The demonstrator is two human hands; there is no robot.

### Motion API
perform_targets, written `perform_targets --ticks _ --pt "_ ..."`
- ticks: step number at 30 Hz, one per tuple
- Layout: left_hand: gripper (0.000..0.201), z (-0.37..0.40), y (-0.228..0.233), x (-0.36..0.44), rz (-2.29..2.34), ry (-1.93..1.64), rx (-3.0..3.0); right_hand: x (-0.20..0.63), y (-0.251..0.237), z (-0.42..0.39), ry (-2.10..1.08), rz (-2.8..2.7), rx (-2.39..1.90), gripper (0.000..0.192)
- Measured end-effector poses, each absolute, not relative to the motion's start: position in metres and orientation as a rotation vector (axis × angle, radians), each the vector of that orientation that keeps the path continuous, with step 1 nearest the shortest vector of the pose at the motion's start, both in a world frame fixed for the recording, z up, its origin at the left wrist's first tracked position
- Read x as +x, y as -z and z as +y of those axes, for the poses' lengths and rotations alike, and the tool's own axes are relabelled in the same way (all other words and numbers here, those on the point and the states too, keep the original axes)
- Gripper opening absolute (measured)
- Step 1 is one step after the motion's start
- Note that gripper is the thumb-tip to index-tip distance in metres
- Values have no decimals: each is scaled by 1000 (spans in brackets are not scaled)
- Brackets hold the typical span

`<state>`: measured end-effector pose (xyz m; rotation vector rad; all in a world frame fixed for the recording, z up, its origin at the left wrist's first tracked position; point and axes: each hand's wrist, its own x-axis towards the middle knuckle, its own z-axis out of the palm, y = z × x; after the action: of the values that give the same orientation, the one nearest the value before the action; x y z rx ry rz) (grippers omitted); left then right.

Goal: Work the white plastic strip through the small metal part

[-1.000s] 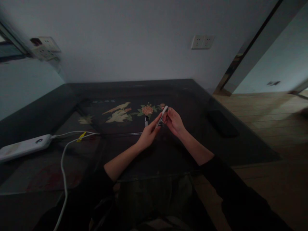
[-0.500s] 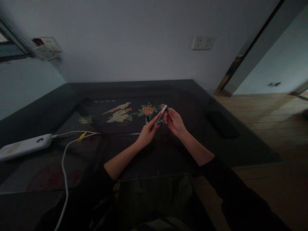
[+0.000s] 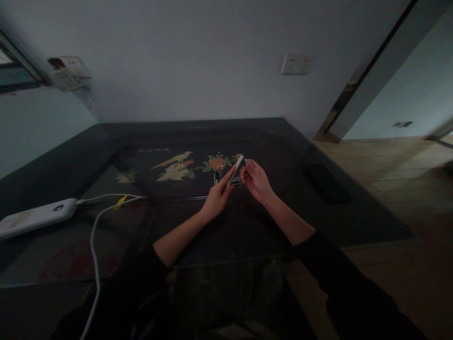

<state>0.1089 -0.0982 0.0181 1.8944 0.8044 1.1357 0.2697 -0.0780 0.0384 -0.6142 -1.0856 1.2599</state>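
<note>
My left hand is closed around a thin, whitish flat object, seen nearly edge-on and tilted above the table; its kind is unclear. My right hand is pinched close to the upper end of that object. Between its fingertips shows a small teal-green piece, too small to identify. Below the hands, a small silvery item lies on the dark glossy table, partly hidden by the fingers. Just left of it is a small black-and-white item.
A white power bank-like box sits at the left, with a white cable and a yellow tag. On the right lies a dark flat rectangular object. Wall sockets are behind the table.
The flat object has shifted very slightly left between my hands, and the teal-green piece shows a little more at my right fingertips. Otherwise both hands stay in place.
</note>
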Motion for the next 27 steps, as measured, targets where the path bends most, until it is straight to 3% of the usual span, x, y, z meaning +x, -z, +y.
perform_targets --ticks 27 --pt "58 -96 -23 108 764 -1141 1926 270 -39 -78 -1258 -1089 -610 48"
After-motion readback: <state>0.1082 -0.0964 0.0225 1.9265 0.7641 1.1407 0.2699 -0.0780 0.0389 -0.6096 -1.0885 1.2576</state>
